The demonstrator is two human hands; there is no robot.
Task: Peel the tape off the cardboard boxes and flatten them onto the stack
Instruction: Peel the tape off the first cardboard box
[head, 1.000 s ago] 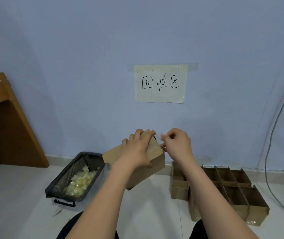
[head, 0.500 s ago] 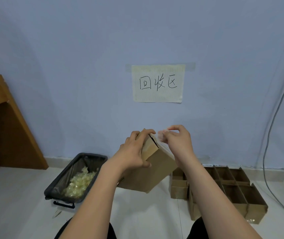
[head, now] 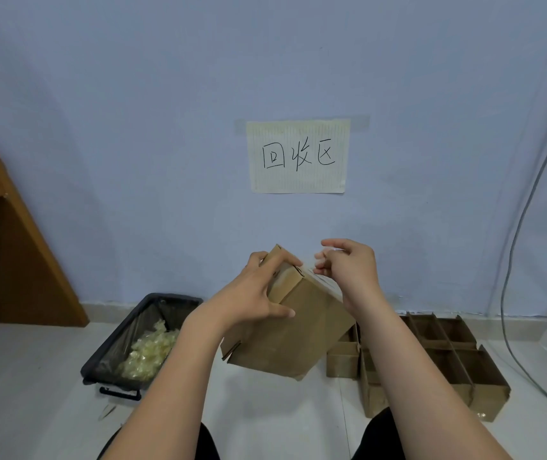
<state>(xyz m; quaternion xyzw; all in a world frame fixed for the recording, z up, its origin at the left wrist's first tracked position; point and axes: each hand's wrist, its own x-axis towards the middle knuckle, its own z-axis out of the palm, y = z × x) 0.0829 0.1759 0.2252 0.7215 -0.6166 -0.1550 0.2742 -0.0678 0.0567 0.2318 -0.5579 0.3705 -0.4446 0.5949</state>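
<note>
Box (head: 293, 322) has swung round since 1 s ago, its long side now facing me, held mid-air above the floor. Left hand (head: 254, 293) fingers clamped on its top corner. Right hand (head: 348, 267) pinches the clear tape (head: 323, 281), strip lifting off the top edge. Peel started, flattening not yet.

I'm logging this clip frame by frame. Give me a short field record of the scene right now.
left hand: grips box, held tilted in the air
right hand: pinches clear tape at box's top edge
bin: left on floor, tape scraps inside
divider boxes: right on floor
sign: taped to wall
</note>
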